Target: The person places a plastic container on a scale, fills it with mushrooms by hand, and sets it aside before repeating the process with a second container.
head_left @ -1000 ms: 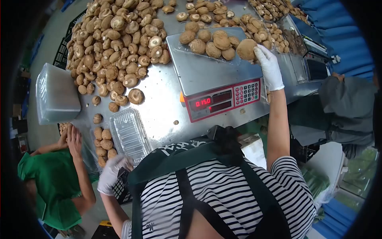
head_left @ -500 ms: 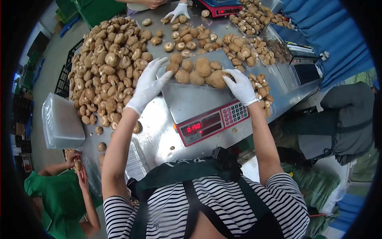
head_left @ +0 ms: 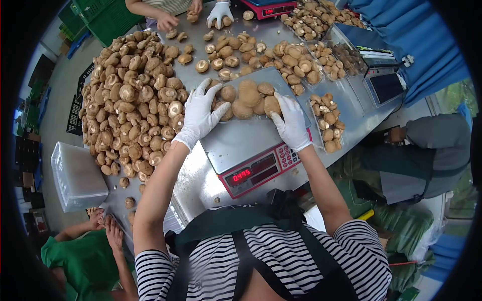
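Note:
Brown mushrooms (head_left: 249,93) sit grouped on the steel platform of a red-edged digital scale (head_left: 226,145), seemingly in a clear tray whose rim barely shows. My left hand (head_left: 202,113), in a white glove, grips the left end of the group, with the thumb on the near side and fingers over the far side. At the opposite end, my right hand (head_left: 291,122), also gloved, closes on the right side, fingertips against a large mushroom. The scale's red display (head_left: 241,175) appears to read 0.475.
A tall mushroom heap (head_left: 133,100) covers the table's left side. Stacked clear trays (head_left: 79,175) stand nearer. A filled tray (head_left: 327,122) lies right of the scale. Loose mushrooms (head_left: 226,52) and another scale (head_left: 271,10) lie beyond. Co-workers' hands (head_left: 219,15) are across the table.
The display went from 0.150 to 0.475. Both my hands have closed in further around the mushrooms. Across the table, a co-worker's bare hands now hold and reach among mushrooms.

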`<state>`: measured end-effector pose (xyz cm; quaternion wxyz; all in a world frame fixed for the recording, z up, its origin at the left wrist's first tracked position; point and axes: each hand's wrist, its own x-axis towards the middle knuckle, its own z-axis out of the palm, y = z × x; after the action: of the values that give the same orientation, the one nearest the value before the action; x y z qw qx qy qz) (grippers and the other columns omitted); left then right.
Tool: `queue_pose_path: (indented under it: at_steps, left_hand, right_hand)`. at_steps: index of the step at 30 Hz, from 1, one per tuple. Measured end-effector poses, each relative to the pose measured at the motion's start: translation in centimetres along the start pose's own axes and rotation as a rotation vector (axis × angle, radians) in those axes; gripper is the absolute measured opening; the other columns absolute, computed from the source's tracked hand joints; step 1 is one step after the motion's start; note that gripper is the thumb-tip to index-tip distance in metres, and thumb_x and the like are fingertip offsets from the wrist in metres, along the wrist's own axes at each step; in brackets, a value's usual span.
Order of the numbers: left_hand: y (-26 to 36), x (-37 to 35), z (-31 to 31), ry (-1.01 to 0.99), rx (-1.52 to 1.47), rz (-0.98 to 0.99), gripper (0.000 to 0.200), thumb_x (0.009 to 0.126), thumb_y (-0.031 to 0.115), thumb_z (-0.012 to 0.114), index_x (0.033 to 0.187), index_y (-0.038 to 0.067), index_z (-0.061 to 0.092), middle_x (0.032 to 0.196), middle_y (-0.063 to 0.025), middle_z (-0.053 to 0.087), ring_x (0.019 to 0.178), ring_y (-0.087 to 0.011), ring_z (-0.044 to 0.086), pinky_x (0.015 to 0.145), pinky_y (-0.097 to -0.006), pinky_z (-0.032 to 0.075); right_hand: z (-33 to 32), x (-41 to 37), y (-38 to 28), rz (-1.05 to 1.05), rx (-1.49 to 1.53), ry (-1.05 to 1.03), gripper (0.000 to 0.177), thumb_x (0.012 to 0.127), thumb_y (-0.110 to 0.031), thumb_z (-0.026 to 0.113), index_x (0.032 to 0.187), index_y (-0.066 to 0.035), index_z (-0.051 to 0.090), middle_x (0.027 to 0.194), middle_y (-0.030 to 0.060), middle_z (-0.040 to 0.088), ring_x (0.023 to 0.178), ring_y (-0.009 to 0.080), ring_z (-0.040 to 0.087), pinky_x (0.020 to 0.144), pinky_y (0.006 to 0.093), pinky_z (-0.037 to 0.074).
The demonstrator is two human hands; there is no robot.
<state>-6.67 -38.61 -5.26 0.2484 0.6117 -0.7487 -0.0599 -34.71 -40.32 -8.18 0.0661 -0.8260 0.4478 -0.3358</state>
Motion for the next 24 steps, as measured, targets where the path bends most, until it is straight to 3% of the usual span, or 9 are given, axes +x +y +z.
queue_pose_path:
  at_steps: [2, 6, 7, 9, 11, 12, 13, 19, 24]
  left_hand:
    - [-0.3, -0.1, 0.1, 0.023, -0.014, 0.04, 0.058, 0.087, 0.04, 0.064, 0.135, 0.009, 0.05, 0.143, -0.0255, 0.041, 0.131, -0.0431, 0.04, 0.111, -0.0478, 0.031]
    - [-1.4, 0.6, 0.0, 0.044, -0.161, 0.061, 0.057, 0.091, 0.034, 0.063, 0.138, 0.006, 0.047, 0.141, -0.0252, 0.043, 0.131, -0.0413, 0.042, 0.11, -0.041, 0.034]
    - [-2.0, 0.6, -0.2, 0.137, -0.21, 0.076, 0.06, 0.089, 0.043, 0.063, 0.137, 0.009, 0.048, 0.135, -0.0243, 0.048, 0.123, -0.0399, 0.049, 0.104, -0.0406, 0.041]
    - [-2.4, 0.5, -1.7, 0.185, -0.316, -0.02, 0.059, 0.091, 0.044, 0.062, 0.136, 0.008, 0.05, 0.131, -0.02, 0.051, 0.121, -0.0348, 0.052, 0.102, -0.0384, 0.042]
    - [-3.1, -0.3, -3.2, 0.189, -0.521, -0.151, 0.055, 0.092, 0.043, 0.061, 0.134, 0.008, 0.052, 0.127, -0.016, 0.055, 0.117, -0.0295, 0.054, 0.1, -0.0367, 0.043]
    - [-4.0, -0.6, -3.4, 0.254, -0.479, -0.122, 0.052, 0.094, 0.042, 0.061, 0.133, 0.007, 0.054, 0.123, -0.0144, 0.057, 0.114, -0.0244, 0.055, 0.098, -0.0344, 0.043]
    - [-4.1, -1.1, -4.1, 0.231, -0.544, -0.197, 0.05, 0.095, 0.039, 0.059, 0.132, 0.006, 0.054, 0.122, -0.0127, 0.059, 0.112, -0.0211, 0.057, 0.098, -0.032, 0.044]
    - [-5.4, -3.3, -4.1, 0.259, -0.734, -0.293, 0.042, 0.098, 0.028, 0.058, 0.131, 0.003, 0.054, 0.122, -0.0122, 0.062, 0.109, -0.0176, 0.059, 0.096, -0.0305, 0.045]
    - [-4.9, -4.1, -3.8, 0.07, -0.678, -0.452, 0.042, 0.096, 0.024, 0.059, 0.128, -0.001, 0.054, 0.114, -0.0135, 0.065, 0.104, -0.0188, 0.061, 0.092, -0.0295, 0.047]
  right_hand:
    - [-0.2, -0.3, -0.3, -0.002, -0.044, -0.006, 0.052, 0.093, -0.032, 0.058, 0.134, -0.001, 0.049, 0.126, 0.0208, 0.055, 0.118, 0.0403, 0.048, 0.105, 0.045, 0.036]
    - [-1.1, 0.0, 1.3, 0.086, 0.229, 0.088, 0.047, 0.096, -0.027, 0.056, 0.135, 0.0, 0.049, 0.132, 0.0193, 0.053, 0.124, 0.034, 0.048, 0.108, 0.0401, 0.035]
    - [-2.1, 0.1, 1.6, 0.133, 0.299, 0.145, 0.044, 0.097, -0.024, 0.055, 0.134, 0.0, 0.049, 0.132, 0.0185, 0.054, 0.124, 0.031, 0.05, 0.107, 0.0382, 0.036]
    - [-4.4, 0.0, 1.7, 0.293, 0.419, 0.187, 0.036, 0.098, -0.018, 0.055, 0.129, -0.001, 0.055, 0.129, 0.0145, 0.057, 0.118, 0.0251, 0.054, 0.103, 0.0347, 0.04]
    - [-7.1, -0.7, 1.1, 0.303, 0.422, 0.156, 0.029, 0.098, -0.015, 0.055, 0.122, -0.001, 0.06, 0.12, 0.0113, 0.061, 0.112, 0.0216, 0.057, 0.1, 0.0313, 0.042]
    - [-7.5, -1.3, 0.8, 0.414, 0.535, 0.192, 0.026, 0.098, -0.015, 0.054, 0.118, -0.001, 0.063, 0.116, 0.0089, 0.064, 0.109, 0.0194, 0.059, 0.099, 0.0301, 0.042]
    - [-7.6, -2.1, 2.0, 0.364, 0.425, 0.204, 0.026, 0.099, -0.015, 0.054, 0.118, -0.002, 0.064, 0.115, 0.0087, 0.065, 0.109, 0.0173, 0.059, 0.098, 0.0296, 0.043]
    - [-8.4, -5.0, 2.5, 0.435, 0.49, 0.173, 0.024, 0.099, -0.016, 0.054, 0.115, -0.002, 0.066, 0.113, 0.006, 0.068, 0.108, 0.0135, 0.058, 0.096, 0.0284, 0.043]
    - [-7.0, -5.0, 2.2, 0.42, 0.541, 0.157, 0.021, 0.099, -0.014, 0.055, 0.11, -0.002, 0.068, 0.105, 0.0051, 0.068, 0.099, 0.0134, 0.062, 0.091, 0.0271, 0.046]
